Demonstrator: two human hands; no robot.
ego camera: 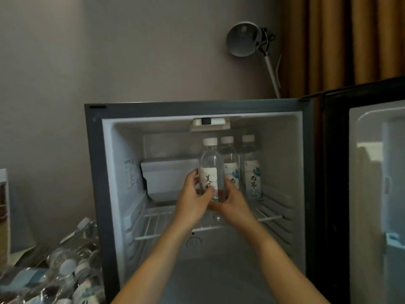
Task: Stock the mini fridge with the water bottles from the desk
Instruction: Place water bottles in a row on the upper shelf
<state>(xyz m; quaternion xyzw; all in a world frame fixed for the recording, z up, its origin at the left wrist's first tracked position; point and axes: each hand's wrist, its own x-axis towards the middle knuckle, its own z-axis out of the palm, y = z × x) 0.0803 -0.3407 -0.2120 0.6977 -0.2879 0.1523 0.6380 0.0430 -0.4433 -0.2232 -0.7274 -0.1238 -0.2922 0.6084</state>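
Two hands: left hand [192, 200] and right hand [235, 199] together, both wrapped round the lower half of the clear plastic white-capped water bottle [211, 163] at frame centre, probably to keep it upright.
Shelf row: second bottle [230, 159] and third bottle [251, 165] stand at the right rear of the white wire shelf [153, 224]; the held one comes just left of them.
Grey mini fridge [96, 172]: door open at right.
Labels: black brush-style Chinese characters; the top one seems 美, thumb covers the rest.
Supply: wrapped bottle pack [72, 266], lower left.

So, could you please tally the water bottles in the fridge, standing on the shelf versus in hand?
Standing on the wire shelf: 2 (middle bottle, right bottle)
Gripped by left hand and right hand: 1 (held bottle)
Total: 3
Wrapped pack at lower left: too blurred to count.
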